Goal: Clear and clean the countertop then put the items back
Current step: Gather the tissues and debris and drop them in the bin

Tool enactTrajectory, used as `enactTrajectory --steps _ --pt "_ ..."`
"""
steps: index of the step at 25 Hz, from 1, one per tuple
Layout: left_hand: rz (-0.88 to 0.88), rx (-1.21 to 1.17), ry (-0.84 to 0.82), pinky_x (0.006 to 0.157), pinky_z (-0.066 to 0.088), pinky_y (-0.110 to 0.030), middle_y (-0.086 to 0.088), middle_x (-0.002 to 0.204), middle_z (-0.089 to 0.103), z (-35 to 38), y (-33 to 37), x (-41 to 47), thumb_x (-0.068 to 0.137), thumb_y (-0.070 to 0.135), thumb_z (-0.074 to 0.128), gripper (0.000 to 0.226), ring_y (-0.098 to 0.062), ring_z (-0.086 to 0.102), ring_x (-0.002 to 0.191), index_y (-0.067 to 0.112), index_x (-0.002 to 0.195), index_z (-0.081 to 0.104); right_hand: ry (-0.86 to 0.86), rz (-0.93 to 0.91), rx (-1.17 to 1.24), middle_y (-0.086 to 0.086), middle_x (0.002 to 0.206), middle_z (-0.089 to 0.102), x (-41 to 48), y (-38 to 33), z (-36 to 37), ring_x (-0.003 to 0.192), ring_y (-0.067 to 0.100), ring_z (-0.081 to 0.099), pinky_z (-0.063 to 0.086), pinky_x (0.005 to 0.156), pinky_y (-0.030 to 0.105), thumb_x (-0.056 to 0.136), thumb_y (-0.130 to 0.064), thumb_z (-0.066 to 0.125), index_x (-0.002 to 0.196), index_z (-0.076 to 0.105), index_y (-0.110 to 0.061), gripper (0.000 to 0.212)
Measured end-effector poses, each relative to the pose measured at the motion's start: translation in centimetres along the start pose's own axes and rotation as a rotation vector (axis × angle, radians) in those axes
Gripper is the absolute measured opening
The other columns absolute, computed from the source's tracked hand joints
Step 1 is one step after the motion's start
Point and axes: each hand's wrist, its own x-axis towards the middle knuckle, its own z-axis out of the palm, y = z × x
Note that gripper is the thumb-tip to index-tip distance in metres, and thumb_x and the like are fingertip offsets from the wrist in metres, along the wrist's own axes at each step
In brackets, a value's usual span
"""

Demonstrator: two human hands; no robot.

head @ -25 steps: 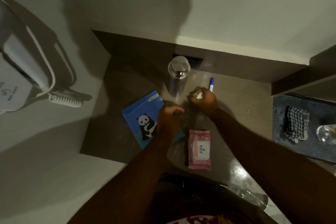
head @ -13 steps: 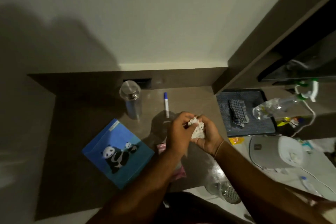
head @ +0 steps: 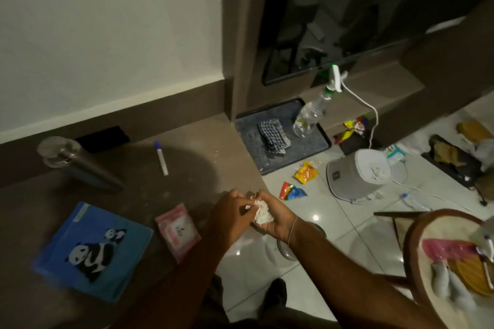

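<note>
Both hands meet over the right edge of the brown countertop (head: pixel 192 147). My right hand (head: pixel 278 222) cups a crumpled white tissue (head: pixel 263 212), and my left hand (head: pixel 230 215) pinches it from the left. On the countertop lie a blue panda pouch (head: pixel 92 251), a pink wet-wipes pack (head: pixel 177 230), a white marker with a blue cap (head: pixel 161 157) and a steel flask (head: pixel 74 163). White specks dot the surface near the marker.
A dark tray (head: pixel 315 141) on the floor holds a checked cloth (head: pixel 274 132) and a spray bottle (head: pixel 312 112). Snack wrappers (head: pixel 306 172), a white bin (head: pixel 358 173) and a round stool with items (head: pixel 451 262) stand on the white tiles at right.
The view has swung right, off the countertop corner toward the floor. My hands came together on the tissue and shifted to the counter's right edge.
</note>
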Motion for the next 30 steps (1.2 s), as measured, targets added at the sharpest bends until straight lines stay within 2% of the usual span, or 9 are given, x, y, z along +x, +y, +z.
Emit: enactTrajectory --steps 4,6,9,12,15,18,22,24,30 --pt "-0.042 0.011 -0.101 0.073 0.042 0.003 0.008 0.129 0.069 7.9 3.6 -2.6 0.098 0.045 0.064 0.034 0.009 0.059 0.091 0.032 0.129 0.07 0.142 -0.012 0.052 0.012 0.086 0.067 -2.7 -0.5 -11.1 0.076 0.021 0.066 0.055 0.086 0.03 0.099 -0.013 0.058 0.087 0.068 -0.005 0.018" --pt "0.009 0.062 -0.092 0.101 0.043 -0.003 0.011 0.141 0.064 12.7 5.0 -3.8 0.1 0.045 0.06 0.043 0.005 0.061 0.115 0.032 0.141 0.063 0.219 -0.008 0.07 0.012 0.086 0.071 -3.9 -1.0 -16.6 0.08 0.022 0.065 0.052 0.092 0.032 0.098 -0.015 0.063 0.088 0.072 -0.006 0.017" --pt "-0.016 0.056 -0.164 0.113 0.031 -0.009 0.012 0.152 0.055 19.2 6.0 -4.9 0.105 0.041 0.051 0.047 -0.001 0.049 0.139 0.032 0.151 0.049 0.488 -0.082 0.112 0.012 0.079 0.062 -3.9 -1.2 -24.3 0.066 0.022 0.058 0.049 0.066 0.031 0.098 -0.01 0.059 0.1 0.065 -0.008 0.007" --pt "0.021 0.112 -0.256 0.12 0.037 -0.018 0.014 0.158 0.045 25.6 4.4 -5.9 0.106 0.039 0.048 0.053 -0.003 0.038 0.148 0.037 0.158 0.037 0.772 -0.139 0.166 0.018 0.089 0.059 -1.3 -1.0 -31.9 0.063 0.024 0.056 0.048 0.061 0.031 0.101 -0.008 0.057 0.111 0.061 -0.002 0.012" --pt "0.022 0.217 -0.329 0.125 0.037 -0.026 0.017 0.164 0.036 31.3 0.1 -6.3 0.103 0.038 0.046 0.058 -0.005 0.03 0.154 0.038 0.16 0.031 0.87 -0.062 0.057 0.017 0.109 0.057 4.1 -0.9 -39.1 0.08 0.025 0.062 0.06 0.09 0.044 0.108 -0.017 0.053 0.119 0.059 0.0 0.021" --pt "0.038 0.306 -0.336 0.118 0.047 -0.034 0.012 0.16 0.045 34.9 -4.6 -6.9 0.1 0.034 0.052 0.057 -0.012 0.041 0.151 0.032 0.156 0.043 0.891 -0.035 -0.09 0.02 0.123 0.062 9.9 -1.9 -44.5 0.109 0.034 0.065 0.055 0.109 0.05 0.108 -0.027 0.055 0.143 0.054 0.008 0.049" --pt "0.112 0.369 -0.323 0.112 0.053 -0.037 0.004 0.156 0.054 37.6 -9.6 -7.1 0.095 0.02 0.066 0.059 -0.02 0.049 0.147 0.023 0.152 0.051 0.878 0.044 -0.277 0.021 0.141 0.063 15.2 -2.7 -49.0 0.127 0.04 0.063 0.053 0.11 0.051 0.098 -0.046 0.069 0.148 0.053 0.001 0.071" --pt "0.134 0.409 -0.337 0.113 0.053 -0.039 0.0 0.156 0.054 37.6 -10.2 -6.3 0.095 0.018 0.067 0.059 -0.022 0.048 0.148 0.02 0.152 0.052 0.879 0.06 -0.329 0.018 0.126 0.07 15.9 -2.7 -49.6 0.114 0.036 0.069 0.055 0.104 0.045 0.099 -0.043 0.068 0.144 0.057 0.002 0.064" --pt "0.181 0.476 -0.334 0.128 0.032 -0.036 0.009 0.17 0.029 31.4 -3.4 -3.7 0.099 0.027 0.056 0.068 -0.015 0.025 0.159 0.03 0.162 0.03 1.015 -0.26 -0.717 0.017 0.139 0.068 9.3 -4.2 -40.7 0.132 0.037 0.06 0.044 0.112 0.037 0.105 -0.027 0.052 0.135 0.068 -0.009 0.038"
